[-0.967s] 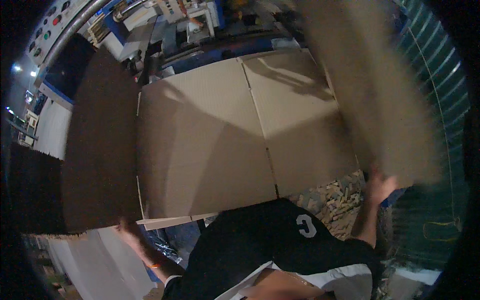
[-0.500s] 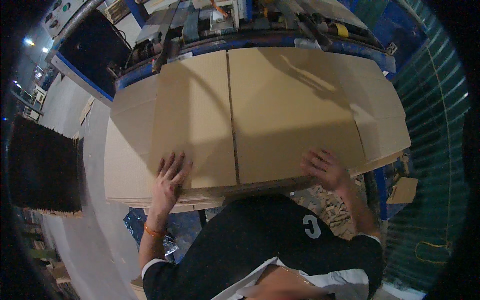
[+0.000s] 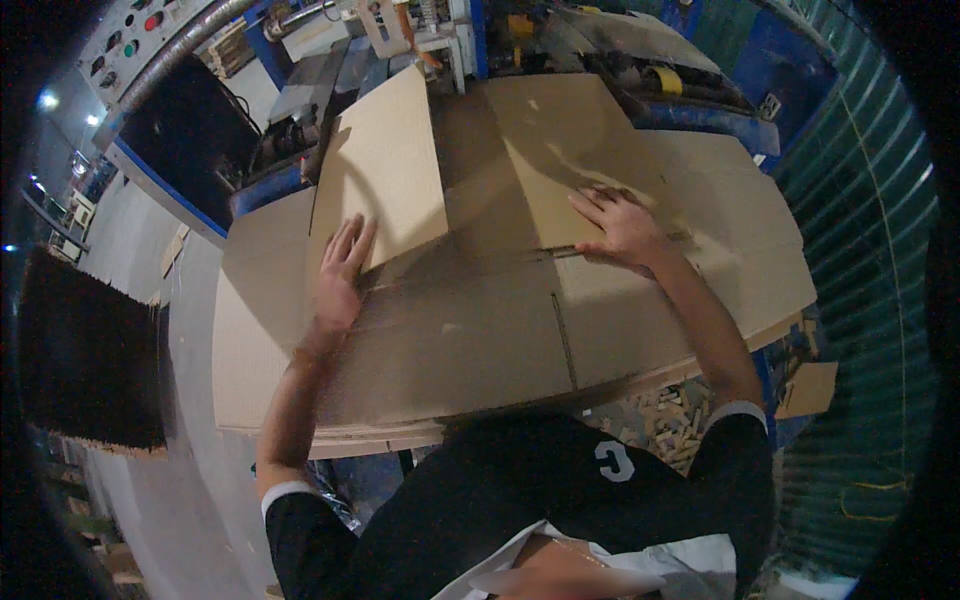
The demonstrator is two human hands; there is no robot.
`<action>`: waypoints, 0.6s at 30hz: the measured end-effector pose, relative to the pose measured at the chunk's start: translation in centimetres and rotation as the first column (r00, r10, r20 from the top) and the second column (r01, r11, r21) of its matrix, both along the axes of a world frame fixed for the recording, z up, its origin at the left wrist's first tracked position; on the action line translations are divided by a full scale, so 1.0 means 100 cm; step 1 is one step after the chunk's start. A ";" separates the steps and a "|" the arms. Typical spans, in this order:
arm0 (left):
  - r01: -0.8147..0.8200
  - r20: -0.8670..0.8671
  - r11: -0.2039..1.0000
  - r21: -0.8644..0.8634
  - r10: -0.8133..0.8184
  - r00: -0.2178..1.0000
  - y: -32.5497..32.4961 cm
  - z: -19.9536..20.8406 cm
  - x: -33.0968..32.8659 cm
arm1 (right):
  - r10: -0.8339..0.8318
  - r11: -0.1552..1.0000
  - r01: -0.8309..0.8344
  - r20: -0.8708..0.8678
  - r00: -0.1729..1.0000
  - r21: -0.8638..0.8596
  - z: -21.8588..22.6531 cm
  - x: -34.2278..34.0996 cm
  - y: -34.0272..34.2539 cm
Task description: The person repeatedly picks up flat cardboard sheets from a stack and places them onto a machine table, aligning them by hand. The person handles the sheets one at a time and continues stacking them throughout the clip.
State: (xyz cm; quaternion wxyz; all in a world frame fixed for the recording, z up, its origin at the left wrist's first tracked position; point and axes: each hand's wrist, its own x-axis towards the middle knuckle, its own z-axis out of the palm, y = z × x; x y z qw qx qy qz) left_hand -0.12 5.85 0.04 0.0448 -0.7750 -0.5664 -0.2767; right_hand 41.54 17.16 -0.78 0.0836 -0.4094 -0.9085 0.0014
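Observation:
A brown cardboard sheet (image 3: 393, 165) lies over a stack of flat cardboard (image 3: 470, 340), its far end reaching in among the machine parts. Two panels of it show, split by a wide gap. On the left panel's near edge my left hand (image 3: 342, 275) rests with straight fingers. My right hand (image 3: 620, 228) lies flat over the near edge of the right panel (image 3: 560, 150), fingers spread and thumb out. Neither hand is wrapped around anything. A dark slot line runs across the stack's top sheet, between my forearms.
Beyond the cardboard stands a blue machine (image 3: 725, 130) with rollers and bars. A control panel (image 3: 125, 45) with coloured buttons is at the far left. A green corrugated wall (image 3: 850, 250) rises on the right. Cardboard scraps (image 3: 665, 420) lie below the stack's near right edge.
The upper cardboard sheet has moved away from me toward the machine, and both hands have travelled forward with it. More of the sheet beneath now shows near my body.

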 end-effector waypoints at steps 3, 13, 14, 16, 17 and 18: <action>-0.035 -0.053 0.999 0.028 0.037 0.998 0.050 -0.012 -0.004 | -0.105 0.980 0.081 0.127 0.986 0.182 -0.003 -0.011 0.033; -0.382 -0.122 0.890 0.248 0.420 0.899 -0.010 -0.023 -0.096 | -0.502 0.864 0.503 -0.020 0.864 0.018 -0.004 0.061 -0.019; -0.418 0.091 0.895 0.158 0.408 0.908 -0.047 -0.025 -0.125 | -0.481 0.855 0.501 -0.155 0.863 0.134 -0.004 0.094 -0.044; -0.475 0.503 0.850 0.228 0.315 0.805 -0.130 -0.038 -0.174 | -0.776 0.558 0.810 -0.233 0.587 0.181 -0.007 0.148 -0.086; -0.622 0.223 0.670 0.405 0.588 0.778 -0.139 -0.054 -0.192 | -0.880 0.362 0.884 -0.204 0.429 0.294 -0.014 0.168 -0.110; -0.669 0.044 0.414 0.618 0.831 0.555 -0.148 -0.066 -0.205 | -0.971 0.127 0.932 -0.149 0.187 0.339 -0.021 0.183 -0.129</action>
